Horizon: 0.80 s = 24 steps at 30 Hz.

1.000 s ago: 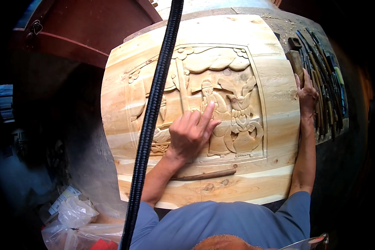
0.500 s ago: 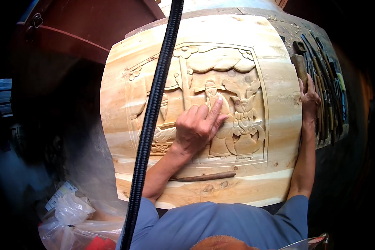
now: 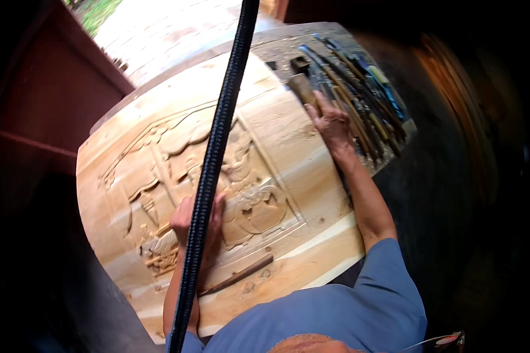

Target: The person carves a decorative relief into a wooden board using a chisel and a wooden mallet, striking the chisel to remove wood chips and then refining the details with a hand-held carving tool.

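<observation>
A pale wooden panel with a relief carved into it, showing figures, a pot and a scalloped canopy, lies tilted across my view. My left hand rests on the lower middle of the carving, a finger stretched out and no tool visible in it. A black braided cord hides part of this hand, and motion blurs it. At the panel's right edge my right hand has thumb and fingers around the lower part of a tapered wooden mallet. A slim brown wooden tool lies on the panel's near border.
Several carving chisels lie side by side on the worktable, right of the panel. Wood shavings and a small dark block are near them. The black cord crosses the view. A dark red door-like board stands at the far left.
The view has swung right, so the panel appears turned and shifted left. My left hand has moved down the carving, off the standing figure. My right hand remains at the mallet.
</observation>
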Each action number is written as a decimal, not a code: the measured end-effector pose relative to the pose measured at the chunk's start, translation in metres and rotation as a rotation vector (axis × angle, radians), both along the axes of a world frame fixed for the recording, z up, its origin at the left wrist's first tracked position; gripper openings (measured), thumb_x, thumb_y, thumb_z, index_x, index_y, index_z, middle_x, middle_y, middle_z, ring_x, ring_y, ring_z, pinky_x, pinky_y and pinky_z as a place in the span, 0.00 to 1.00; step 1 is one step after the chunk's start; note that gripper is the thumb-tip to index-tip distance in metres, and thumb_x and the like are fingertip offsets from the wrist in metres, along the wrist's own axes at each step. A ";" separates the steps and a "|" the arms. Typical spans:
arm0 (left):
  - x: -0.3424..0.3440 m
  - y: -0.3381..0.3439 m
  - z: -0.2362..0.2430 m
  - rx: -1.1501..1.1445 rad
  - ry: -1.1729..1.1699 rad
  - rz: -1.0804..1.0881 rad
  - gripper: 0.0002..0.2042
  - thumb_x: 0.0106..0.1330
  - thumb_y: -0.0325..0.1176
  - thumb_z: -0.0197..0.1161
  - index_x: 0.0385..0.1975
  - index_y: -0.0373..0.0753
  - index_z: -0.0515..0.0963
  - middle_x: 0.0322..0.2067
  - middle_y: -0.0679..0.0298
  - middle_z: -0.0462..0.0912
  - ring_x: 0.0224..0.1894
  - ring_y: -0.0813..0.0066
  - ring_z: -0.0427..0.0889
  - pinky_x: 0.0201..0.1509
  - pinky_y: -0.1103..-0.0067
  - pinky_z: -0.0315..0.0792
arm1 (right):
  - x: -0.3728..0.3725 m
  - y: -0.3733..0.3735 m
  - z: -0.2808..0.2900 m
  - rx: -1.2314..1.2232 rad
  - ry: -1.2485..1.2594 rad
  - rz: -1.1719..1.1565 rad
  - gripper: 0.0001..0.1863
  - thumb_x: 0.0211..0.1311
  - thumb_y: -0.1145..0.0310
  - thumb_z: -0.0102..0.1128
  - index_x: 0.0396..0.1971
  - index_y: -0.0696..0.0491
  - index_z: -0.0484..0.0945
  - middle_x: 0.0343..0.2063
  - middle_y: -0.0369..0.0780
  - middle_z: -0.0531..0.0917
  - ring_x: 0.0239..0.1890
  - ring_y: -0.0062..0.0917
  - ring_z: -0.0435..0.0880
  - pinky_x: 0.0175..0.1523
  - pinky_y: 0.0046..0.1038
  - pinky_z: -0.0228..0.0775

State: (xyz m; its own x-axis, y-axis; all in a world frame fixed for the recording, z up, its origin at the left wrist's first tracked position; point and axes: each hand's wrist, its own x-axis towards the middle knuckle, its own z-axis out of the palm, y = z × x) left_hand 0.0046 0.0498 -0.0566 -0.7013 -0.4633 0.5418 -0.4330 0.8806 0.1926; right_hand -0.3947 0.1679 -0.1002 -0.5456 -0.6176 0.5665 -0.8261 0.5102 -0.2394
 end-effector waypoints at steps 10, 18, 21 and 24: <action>-0.005 0.005 -0.007 0.007 -0.037 -0.044 0.15 0.72 0.36 0.72 0.55 0.40 0.88 0.23 0.62 0.74 0.24 0.63 0.75 0.28 0.66 0.70 | -0.043 0.068 0.055 -0.302 -0.181 -0.206 0.09 0.71 0.63 0.70 0.48 0.44 0.91 0.33 0.45 0.92 0.38 0.39 0.94 0.42 0.37 0.84; -0.004 0.004 0.001 -0.010 -0.058 -0.019 0.14 0.72 0.35 0.73 0.54 0.39 0.88 0.23 0.61 0.74 0.24 0.63 0.76 0.28 0.67 0.70 | -0.043 0.090 0.061 0.012 -0.184 -0.262 0.06 0.64 0.59 0.73 0.35 0.43 0.92 0.29 0.42 0.90 0.34 0.42 0.92 0.39 0.41 0.82; -0.002 0.003 -0.001 -0.034 -0.065 -0.017 0.14 0.72 0.35 0.73 0.54 0.38 0.88 0.23 0.61 0.75 0.24 0.63 0.76 0.28 0.67 0.70 | -0.011 0.085 0.063 0.158 -0.232 -0.182 0.08 0.65 0.62 0.72 0.37 0.48 0.93 0.31 0.43 0.92 0.35 0.40 0.93 0.42 0.36 0.84; -0.005 0.003 -0.006 -0.036 -0.068 -0.030 0.15 0.72 0.35 0.73 0.54 0.38 0.88 0.23 0.62 0.76 0.25 0.63 0.76 0.29 0.67 0.70 | 0.003 0.092 0.053 0.356 -0.192 -0.171 0.08 0.62 0.59 0.75 0.35 0.46 0.92 0.32 0.42 0.92 0.36 0.40 0.92 0.44 0.39 0.84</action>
State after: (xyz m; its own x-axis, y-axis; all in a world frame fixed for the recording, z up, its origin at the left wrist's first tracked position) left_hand -0.0004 0.0531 -0.0622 -0.7504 -0.4222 0.5086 -0.4171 0.8993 0.1313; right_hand -0.3913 0.2597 -0.0477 -0.7317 -0.6474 0.2131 -0.6801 0.7142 -0.1652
